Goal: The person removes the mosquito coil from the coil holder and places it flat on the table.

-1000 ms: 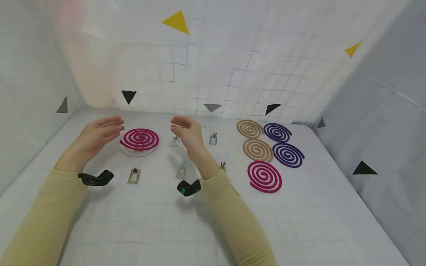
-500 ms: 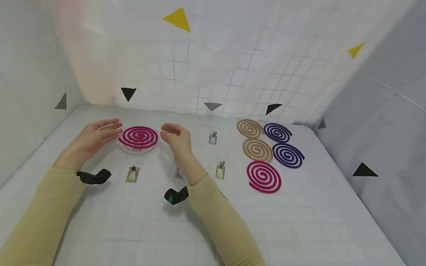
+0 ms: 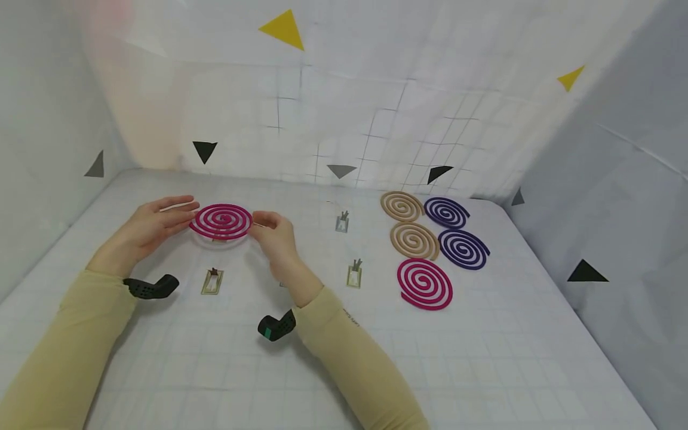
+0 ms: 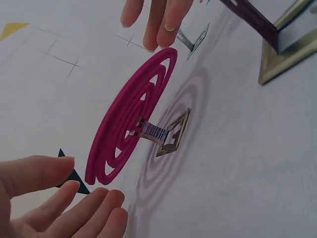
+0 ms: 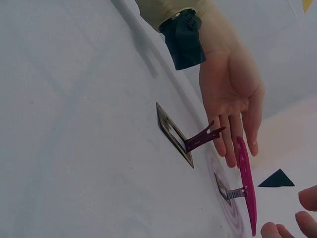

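A pink mosquito coil (image 4: 111, 116) rests level on a small metal stand (image 4: 173, 136), raised off the table with its shadow beneath. In the head view my left hand (image 3: 145, 230) is beside the coil's left edge, fingers fairly straight and the thumb apart. My right hand (image 3: 276, 242) is at the right edge, its fingertips close to the rim. In the left wrist view the right hand's fingers (image 4: 168, 22) point down at the coil's upper end, while the left hand's fingertips lie just below its lower end. Neither hand is curled round the coil.
A bare stand (image 3: 212, 282) is in front of the coil. Two more stands, one nearer (image 3: 354, 276) and one farther (image 3: 342, 223), are right of my right hand. Farther right lie two tan coils (image 3: 414, 240), two dark blue coils (image 3: 464, 249) and another pink coil (image 3: 425, 283).
My right hand has moved left and slightly nearer, up to the coil's right edge, uncovering the stands on the right. My left hand and the coil have barely moved.
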The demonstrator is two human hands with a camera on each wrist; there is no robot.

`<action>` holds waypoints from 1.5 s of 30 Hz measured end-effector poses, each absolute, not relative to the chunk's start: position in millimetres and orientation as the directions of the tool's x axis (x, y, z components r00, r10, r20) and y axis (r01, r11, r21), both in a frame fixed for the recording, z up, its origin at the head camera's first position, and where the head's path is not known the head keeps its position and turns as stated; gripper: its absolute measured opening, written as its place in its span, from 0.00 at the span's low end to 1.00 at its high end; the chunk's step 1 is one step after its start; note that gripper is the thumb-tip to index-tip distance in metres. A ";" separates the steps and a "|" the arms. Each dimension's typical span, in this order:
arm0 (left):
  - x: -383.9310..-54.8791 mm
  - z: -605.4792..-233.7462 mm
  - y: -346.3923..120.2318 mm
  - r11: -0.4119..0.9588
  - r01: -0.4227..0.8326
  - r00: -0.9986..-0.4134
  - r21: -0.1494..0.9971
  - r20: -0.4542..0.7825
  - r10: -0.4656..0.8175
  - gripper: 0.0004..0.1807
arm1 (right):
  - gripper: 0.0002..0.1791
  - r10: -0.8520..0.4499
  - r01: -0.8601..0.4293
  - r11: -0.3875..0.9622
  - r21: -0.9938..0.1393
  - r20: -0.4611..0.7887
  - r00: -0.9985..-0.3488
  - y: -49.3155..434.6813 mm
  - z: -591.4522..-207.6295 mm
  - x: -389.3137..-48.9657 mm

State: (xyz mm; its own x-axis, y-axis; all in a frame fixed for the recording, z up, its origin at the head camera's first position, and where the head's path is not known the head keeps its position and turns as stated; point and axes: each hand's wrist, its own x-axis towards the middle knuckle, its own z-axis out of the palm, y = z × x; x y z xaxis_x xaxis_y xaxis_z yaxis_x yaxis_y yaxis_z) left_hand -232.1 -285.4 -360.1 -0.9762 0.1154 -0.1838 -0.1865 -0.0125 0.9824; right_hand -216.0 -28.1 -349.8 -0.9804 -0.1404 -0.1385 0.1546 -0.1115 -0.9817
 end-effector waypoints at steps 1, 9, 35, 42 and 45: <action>-232.8 -360.4 -284.9 0.012 -0.187 -0.976 0.982 -0.187 0.111 0.41 | 0.19 -0.139 0.158 -0.111 -0.981 -0.142 -0.980 -29.2 -351.0 -215.7; -233.8 -361.8 -280.1 0.152 -0.229 -0.964 0.962 -0.246 0.104 0.44 | 0.20 -0.105 0.183 -0.039 -0.982 -0.178 -0.978 -33.5 -355.9 -214.2; -235.4 -364.9 -274.2 0.119 -0.256 -0.961 0.959 -0.266 0.073 0.39 | 0.20 -0.158 0.196 -0.134 -0.971 -0.174 -0.972 -31.5 -368.1 -219.6; -234.9 -365.1 -274.9 0.047 -0.261 -0.962 0.964 -0.264 0.062 0.39 | 0.21 -0.181 0.195 -0.167 -0.966 -0.165 -0.970 -30.7 -369.3 -221.1; -234.0 -365.7 -275.6 -0.004 -0.253 -0.966 0.967 -0.252 0.064 0.40 | 0.22 -0.190 0.190 -0.163 -0.968 -0.158 -0.969 -29.9 -369.4 -221.3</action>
State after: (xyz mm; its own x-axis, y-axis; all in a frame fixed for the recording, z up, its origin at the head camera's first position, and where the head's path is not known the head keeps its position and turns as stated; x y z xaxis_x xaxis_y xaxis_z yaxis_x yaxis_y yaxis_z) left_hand -234.0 -275.6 -365.7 -0.9656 0.0645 -0.2521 -0.2529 -0.0044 0.9675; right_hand -221.3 -29.9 -369.4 -0.9689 -0.1899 -0.1585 0.1903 -0.1630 -0.9681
